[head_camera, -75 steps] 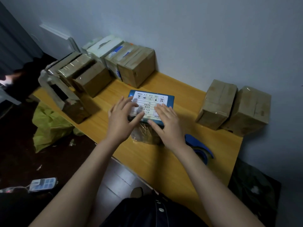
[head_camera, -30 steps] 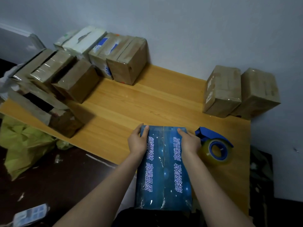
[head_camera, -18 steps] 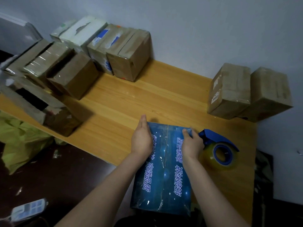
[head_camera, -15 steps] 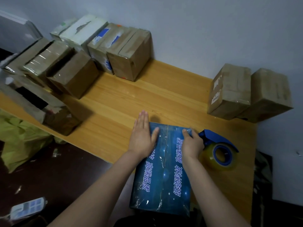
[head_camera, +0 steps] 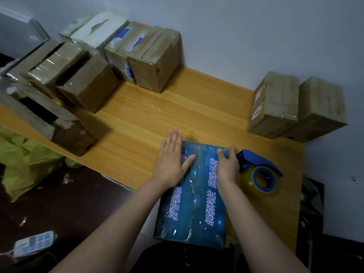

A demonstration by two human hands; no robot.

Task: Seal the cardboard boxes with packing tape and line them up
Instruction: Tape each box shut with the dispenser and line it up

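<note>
- At the near edge of the worktop, about 6 o'clock: the blue box lies flat, its near end hanging past the edge toward the person.
- Long axis runs 12 to 6 o'clock; a centre seam under glossy film follows that axis.
- Left hand: open, palm flat, fingers together, pressing the box's far-left corner, partly on the wood. Grips nothing.
- Right hand: curled over the far-right edge, thumb on top, pinching that edge.
- Tape dispenser: at 3 o'clock, just beside the right hand, so the right hand is nearer. Judgement: any reach for tape falls to it.
- Sealed pair of brown boxes: at 1 o'clock, side by side by the wall.
- Cluster of brown boxes: at 10 to 11 o'clock; all look shut or taped, contents unseen.
</note>
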